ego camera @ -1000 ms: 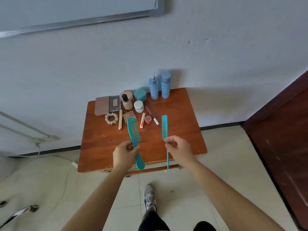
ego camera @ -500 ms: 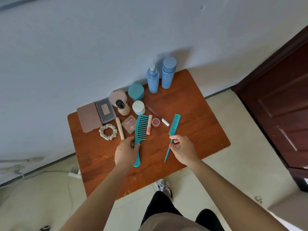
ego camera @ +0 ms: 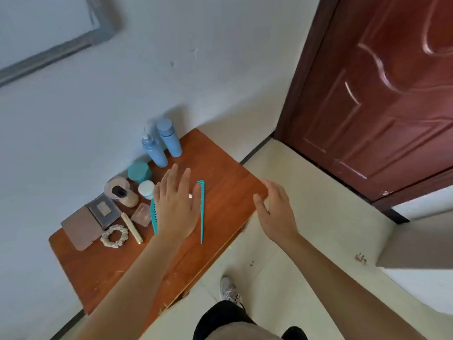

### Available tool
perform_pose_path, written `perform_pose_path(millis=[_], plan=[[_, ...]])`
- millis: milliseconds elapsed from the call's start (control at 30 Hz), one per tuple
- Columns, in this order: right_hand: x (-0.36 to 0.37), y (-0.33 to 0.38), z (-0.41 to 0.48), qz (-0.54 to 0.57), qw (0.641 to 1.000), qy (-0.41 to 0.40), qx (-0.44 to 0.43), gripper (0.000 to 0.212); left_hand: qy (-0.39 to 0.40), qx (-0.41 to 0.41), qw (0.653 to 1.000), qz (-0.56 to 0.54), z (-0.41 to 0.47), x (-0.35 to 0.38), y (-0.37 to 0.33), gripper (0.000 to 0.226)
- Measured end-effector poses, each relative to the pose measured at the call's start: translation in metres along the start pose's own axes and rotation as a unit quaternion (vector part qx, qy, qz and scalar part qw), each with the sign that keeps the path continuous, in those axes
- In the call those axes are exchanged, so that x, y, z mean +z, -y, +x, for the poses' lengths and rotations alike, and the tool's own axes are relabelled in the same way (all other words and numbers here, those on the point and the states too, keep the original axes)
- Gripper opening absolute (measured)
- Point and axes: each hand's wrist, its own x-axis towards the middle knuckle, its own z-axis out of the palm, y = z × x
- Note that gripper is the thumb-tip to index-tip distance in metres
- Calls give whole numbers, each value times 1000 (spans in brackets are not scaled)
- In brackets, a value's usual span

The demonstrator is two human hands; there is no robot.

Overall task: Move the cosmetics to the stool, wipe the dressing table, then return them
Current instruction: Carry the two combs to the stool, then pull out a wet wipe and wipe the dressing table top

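Observation:
The wooden dressing table stands against the wall with cosmetics on it. Two blue bottles stand at the back. A teal jar, a white jar, a pump bottle, two flat palettes, a scrunchie and a gold tube lie to the left. A thin teal tail comb lies flat. My left hand hovers open with straight fingers over the wide teal comb, hiding most of it. My right hand is open over the table's right corner, holding nothing.
A dark red door stands at the right. A pale box or stool surface shows at the right edge. Cream floor tiles and my shoe lie below the table.
Both hands have let go of the combs, which now lie on the table. The hands have opened; the right hand has moved right, off the thin comb. The view has swung right.

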Motion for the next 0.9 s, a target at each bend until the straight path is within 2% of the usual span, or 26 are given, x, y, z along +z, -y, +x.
perform_pose_path(millis=[133,200,267,467,733,900], plan=[[-72,-38,-45,-104,989,-92,-43,54,-28,86,996,20,-6,-22,-88,58],[-125,-74,-99,-153,974,-165,-32,56,-33,143,988,37,-39,-33,-154,65],[-142,-85,-112,-179,966,-184,-43,60,-25,140,989,38,-46,-36,-173,68],[-269,-172,-254,-192,925,-325,51,65,-24,313,948,-45,-150,-36,-348,63],[-401,-278,-387,-213,851,-452,165,67,5,486,866,-117,-251,-7,-562,64],[-483,-358,-468,-292,787,-476,264,71,40,584,793,-171,-314,28,-704,63]])
